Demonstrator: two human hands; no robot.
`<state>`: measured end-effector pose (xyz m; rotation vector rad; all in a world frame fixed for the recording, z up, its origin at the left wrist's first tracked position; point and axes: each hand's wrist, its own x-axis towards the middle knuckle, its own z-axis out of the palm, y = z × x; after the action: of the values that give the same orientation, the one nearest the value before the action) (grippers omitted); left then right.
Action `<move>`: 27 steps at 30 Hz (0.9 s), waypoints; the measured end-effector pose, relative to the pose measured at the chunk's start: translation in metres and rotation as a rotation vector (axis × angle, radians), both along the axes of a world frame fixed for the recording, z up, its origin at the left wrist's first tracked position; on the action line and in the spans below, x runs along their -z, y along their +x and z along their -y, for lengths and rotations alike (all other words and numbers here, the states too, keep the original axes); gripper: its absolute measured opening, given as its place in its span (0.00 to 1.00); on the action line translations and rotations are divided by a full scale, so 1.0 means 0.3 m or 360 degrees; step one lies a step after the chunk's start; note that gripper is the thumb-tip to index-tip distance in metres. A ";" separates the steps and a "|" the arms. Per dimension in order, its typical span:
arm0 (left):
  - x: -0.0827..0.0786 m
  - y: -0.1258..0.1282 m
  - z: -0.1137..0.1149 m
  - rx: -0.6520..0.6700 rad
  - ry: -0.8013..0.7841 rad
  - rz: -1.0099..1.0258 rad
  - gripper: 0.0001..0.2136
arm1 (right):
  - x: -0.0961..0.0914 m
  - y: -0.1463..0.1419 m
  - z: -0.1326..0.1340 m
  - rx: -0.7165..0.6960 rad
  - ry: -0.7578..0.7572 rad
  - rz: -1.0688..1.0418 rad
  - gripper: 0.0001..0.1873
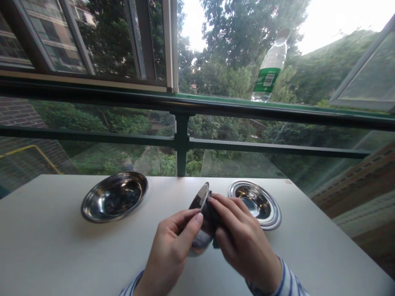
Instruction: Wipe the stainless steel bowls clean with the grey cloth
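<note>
Above the front middle of the table, my left hand (pixel 175 246) pinches the rim of a small shiny metal bowl (pixel 202 238) between thumb and fingers. The bowl is tipped on its side, its opening towards the upper left. My right hand (pixel 242 240) is curled against the bowl's outer right side, pressing a dark crumpled cloth (pixel 212 211) to it. Most of the cloth is under the fingers, and a dark green bit shows below them. Both wrists have striped cuffs.
On the white table (pixel 46 238), a wide metal bowl (pixel 115 197) stands at the left. Rimmed metal bowls (pixel 271 213), seemingly stacked, stand behind my right hand. Beyond the table's back edge runs a dark railing (pixel 216 107), with a plastic bottle (pixel 268 76) upright on the ledge.
</note>
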<state>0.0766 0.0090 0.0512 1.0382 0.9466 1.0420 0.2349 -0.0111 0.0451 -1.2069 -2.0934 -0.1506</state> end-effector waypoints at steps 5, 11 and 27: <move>0.008 -0.002 -0.006 -0.0043 -0.0004 0.0029 0.13 | -0.007 -0.018 0.009 -0.0155 0.0035 0.0112 0.25; 0.007 -0.002 0.000 -0.0047 -0.0012 -0.0019 0.14 | 0.002 -0.013 0.005 -0.0007 0.0029 0.0026 0.26; 0.013 -0.009 -0.007 -0.0052 -0.0030 -0.0030 0.13 | -0.003 -0.016 0.007 -0.0140 0.0035 0.0057 0.23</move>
<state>0.0739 0.0111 0.0474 1.0215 0.9898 1.0499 0.2302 -0.0132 0.0460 -1.1047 -2.1661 -0.1558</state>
